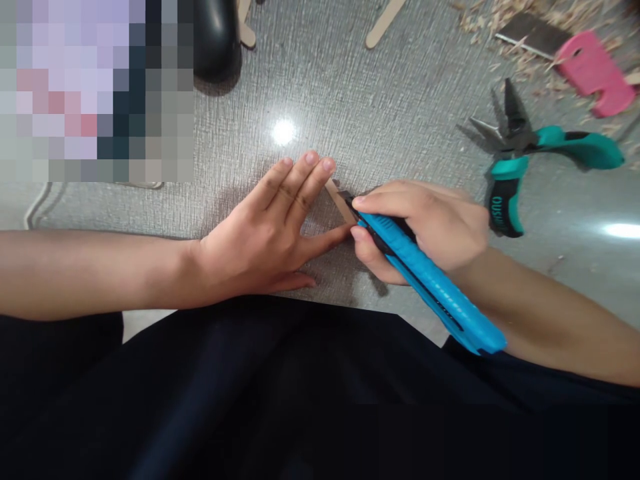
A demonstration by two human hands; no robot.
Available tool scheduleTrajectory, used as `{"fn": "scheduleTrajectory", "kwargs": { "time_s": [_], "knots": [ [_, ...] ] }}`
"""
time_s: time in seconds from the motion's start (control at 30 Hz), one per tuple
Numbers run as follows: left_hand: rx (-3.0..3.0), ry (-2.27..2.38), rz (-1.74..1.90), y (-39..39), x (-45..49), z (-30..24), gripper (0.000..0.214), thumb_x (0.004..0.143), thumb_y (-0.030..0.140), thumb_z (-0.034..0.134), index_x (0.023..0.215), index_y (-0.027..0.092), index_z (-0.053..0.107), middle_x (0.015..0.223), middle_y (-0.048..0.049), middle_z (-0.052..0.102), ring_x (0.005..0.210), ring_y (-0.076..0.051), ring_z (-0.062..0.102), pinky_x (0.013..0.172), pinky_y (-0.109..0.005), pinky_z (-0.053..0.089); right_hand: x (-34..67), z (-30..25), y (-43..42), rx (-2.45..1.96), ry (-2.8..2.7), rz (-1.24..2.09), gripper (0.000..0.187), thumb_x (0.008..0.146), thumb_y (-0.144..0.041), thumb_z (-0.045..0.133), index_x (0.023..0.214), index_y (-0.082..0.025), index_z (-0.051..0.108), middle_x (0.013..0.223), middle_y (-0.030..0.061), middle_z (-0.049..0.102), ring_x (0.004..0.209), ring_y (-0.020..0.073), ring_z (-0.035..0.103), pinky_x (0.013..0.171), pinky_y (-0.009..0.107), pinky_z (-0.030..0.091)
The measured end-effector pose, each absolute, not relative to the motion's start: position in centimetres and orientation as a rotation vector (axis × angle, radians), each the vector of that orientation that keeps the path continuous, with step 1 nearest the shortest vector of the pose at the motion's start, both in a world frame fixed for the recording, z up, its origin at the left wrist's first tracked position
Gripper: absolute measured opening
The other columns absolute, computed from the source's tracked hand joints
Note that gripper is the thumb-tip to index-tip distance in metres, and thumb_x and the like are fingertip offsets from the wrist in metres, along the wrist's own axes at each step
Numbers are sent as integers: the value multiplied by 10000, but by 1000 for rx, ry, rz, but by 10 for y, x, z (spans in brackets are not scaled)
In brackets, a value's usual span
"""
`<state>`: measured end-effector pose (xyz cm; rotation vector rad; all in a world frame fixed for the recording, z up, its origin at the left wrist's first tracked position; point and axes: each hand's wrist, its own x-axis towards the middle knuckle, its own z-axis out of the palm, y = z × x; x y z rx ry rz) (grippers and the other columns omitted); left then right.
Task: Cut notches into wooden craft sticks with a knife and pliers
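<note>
Blue cutter: slanted point(430, 273), its head over the strip and its tail reaching back toward the person past the right wrist; this angle probably gives the blade a low approach.
Wooden strip: a narrow pale piece point(341, 201) under the cutter's head; whether the edge touches it, I cannot tell.
Right hand: right hand point(435, 220) pinches the cutter near its head between thumb and index finger, likely for close control of the blade.
Left hand: left hand point(273, 230) lies palm down, left of the cutter, fingers spread; middle and index fingertips are by the strip's two ends, seemingly to steady it.
Pliers: teal-handled pliers point(515, 137) lie open to the right of the cutter's head, apart from both hands, presumably set aside within reach.
Pink-handled blade: a flat tool point(590, 67) beyond the cutter, far right, among wood shavings point(477, 20).
Loose stick: a rounded-end stick point(385, 23) beyond the cutter's head, perhaps spare stock.
</note>
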<state>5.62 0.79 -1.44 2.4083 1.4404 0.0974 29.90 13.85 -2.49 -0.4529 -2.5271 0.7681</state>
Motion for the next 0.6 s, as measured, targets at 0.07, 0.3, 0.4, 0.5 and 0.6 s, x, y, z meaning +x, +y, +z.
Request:
{"fn": "scheduleTrajectory", "kwargs": {
  "time_s": [0.07, 0.3, 0.4, 0.5, 0.6],
  "knots": [
    [2406, 1444, 79, 8, 56, -14, 949, 1094, 644, 764, 1890, 325, 359, 2029, -171, 311, 1853, -574, 291, 1442, -842, 431, 299, -26, 138, -460, -2526, 744, 244, 1081, -233, 692, 1303, -332, 709, 894, 3, 808, 747, 242, 805, 729, 395, 731],
    [2437, 1423, 127, 7, 53, -17, 971, 1095, 649, 761, 1897, 321, 323, 2033, -195, 288, 1853, -579, 299, 1442, -840, 431, 299, -29, 136, -435, -2439, 789, 398, 1044, -183, 718, 1410, -339, 723, 944, -1, 829, 759, 247, 805, 746, 402, 709],
    [2437, 1436, 117, 5, 53, -19, 960, 1109, 665, 724, 1903, 325, 303, 2038, -191, 274, 1860, -575, 286, 1446, -845, 423, 301, -29, 135, -466, -2457, 796, 404, 1044, -195, 721, 1423, -334, 708, 1000, 4, 848, 803, 250, 829, 789, 399, 722],
    [2418, 1446, 172, 4, 54, -21, 945, 1113, 672, 712, 1900, 325, 320, 2039, -187, 271, 1859, -578, 294, 1447, -861, 409, 300, -29, 134, -464, -2460, 765, 364, 1054, -201, 700, 1395, -328, 692, 984, 2, 841, 801, 240, 835, 797, 382, 727],
    [2426, 1436, 165, 4, 54, -20, 958, 1101, 675, 737, 1898, 323, 339, 2033, -189, 291, 1852, -582, 313, 1451, -856, 409, 299, -28, 135, -447, -2466, 742, 338, 1062, -191, 677, 1366, -337, 670, 935, -9, 822, 774, 238, 827, 763, 382, 723]
  ]
}}
